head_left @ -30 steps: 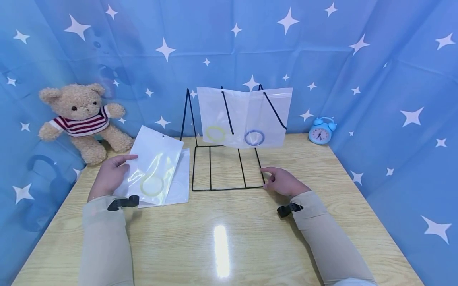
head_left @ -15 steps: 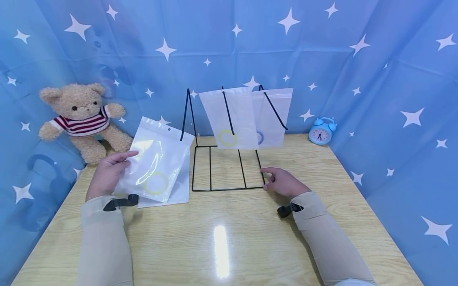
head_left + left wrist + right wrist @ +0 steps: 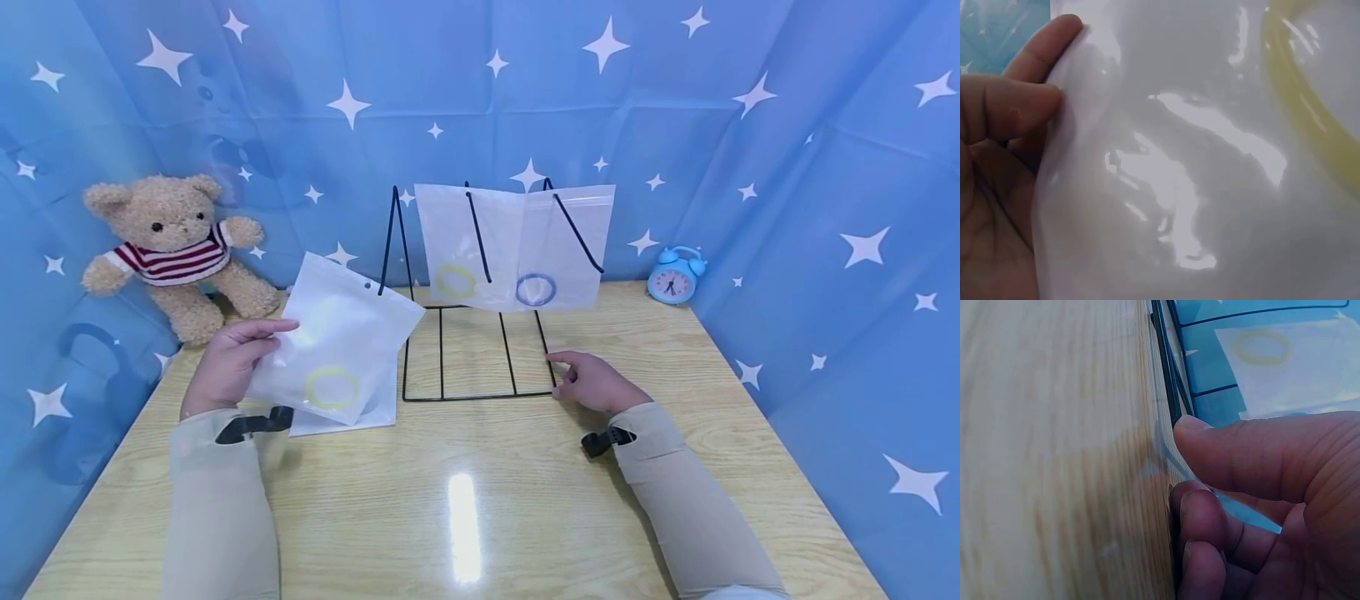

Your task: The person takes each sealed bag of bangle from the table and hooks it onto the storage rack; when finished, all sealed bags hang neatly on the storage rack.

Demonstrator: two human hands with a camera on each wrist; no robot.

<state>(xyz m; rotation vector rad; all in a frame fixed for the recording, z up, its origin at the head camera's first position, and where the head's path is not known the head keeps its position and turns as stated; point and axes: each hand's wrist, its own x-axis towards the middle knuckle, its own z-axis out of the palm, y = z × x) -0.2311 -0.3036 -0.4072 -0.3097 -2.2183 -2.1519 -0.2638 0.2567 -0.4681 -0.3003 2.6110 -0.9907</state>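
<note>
My left hand (image 3: 232, 362) pinches the left edge of a translucent white zip bag (image 3: 1147, 156) with a yellow ring (image 3: 332, 388) inside. In the head view this bag's punched hole lies just left of the tip of a black wire rack's (image 3: 441, 358) left hook; whether they touch, I cannot tell. Another white bag (image 3: 384, 400) lies partly hidden beneath it on the table. My right hand (image 3: 596, 382) grips the rack's right base wire near its front corner, thumb and curled fingers around it (image 3: 1254, 481). On the rack's other hooks hang a bag with a yellow-green ring (image 3: 455, 282) and one with a blue ring (image 3: 536, 289).
A teddy bear (image 3: 168, 250) in a striped sweater sits at the back left of the wooden table (image 3: 525, 492). A blue alarm clock (image 3: 671, 277) stands at the back right. Blue star-patterned cloth (image 3: 825, 208) surrounds the table's back and sides.
My left hand has shifted the held bag right and tilted it, bringing its hole beside the left hook. The hanging yellow-green-ring bag swung right, then back. My right hand stays put.
</note>
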